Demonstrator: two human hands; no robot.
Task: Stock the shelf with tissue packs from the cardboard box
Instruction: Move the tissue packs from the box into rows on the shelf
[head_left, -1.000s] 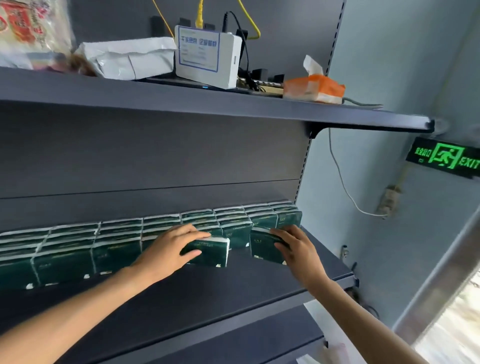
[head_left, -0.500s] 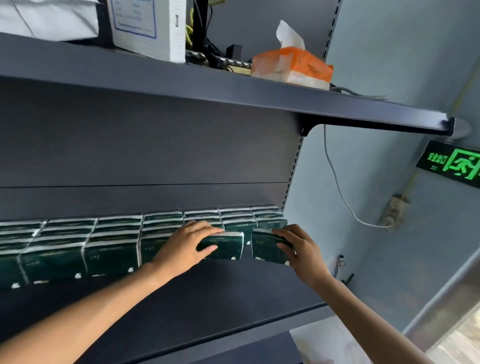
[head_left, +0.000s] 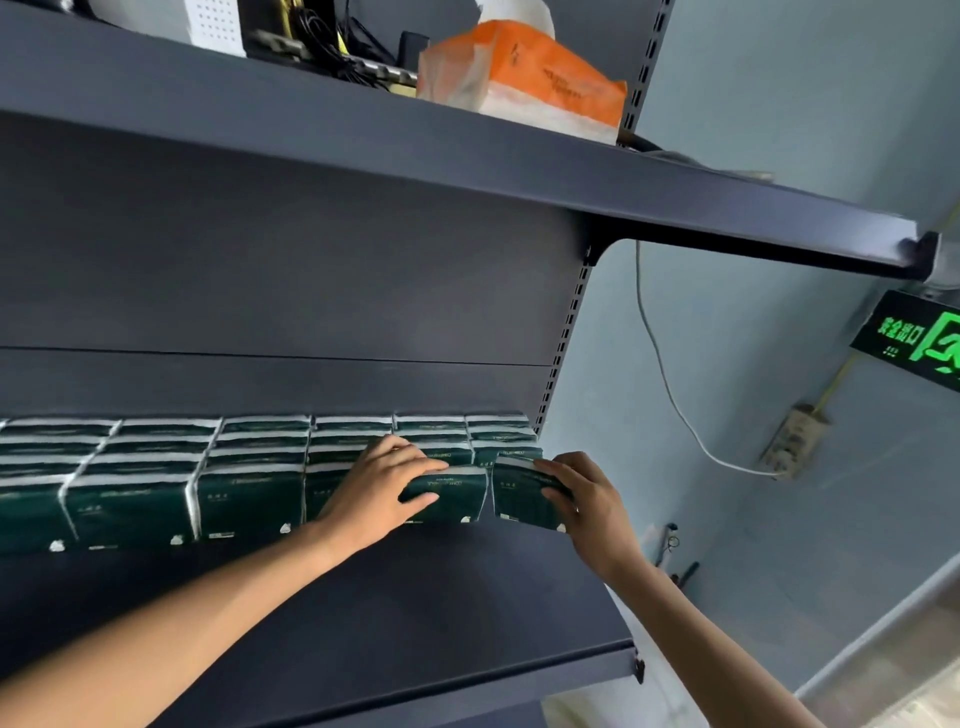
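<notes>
Most of the stocking looks done: the shelf already carries a long row of dark green tissue packs running from its 9 o'clock end almost to the upright at 3 o'clock, several ranks deep against the back panel, while the front strip toward 6 o'clock stays bare. The left hand lies with fingers spread and closed over the front pack of the second column from the right, thumb on its face. The right hand is clamped on the end pack, which sits slightly tilted and a little apart from its neighbour, so squaring these two into line seems to be the step in hand. The cardboard box is out of sight, so I cannot tell how many packs remain. The packs are soft rectangular bundles in glossy dark green wrap with white edges and small pale lettering, standing on edge and touching side to side.
</notes>
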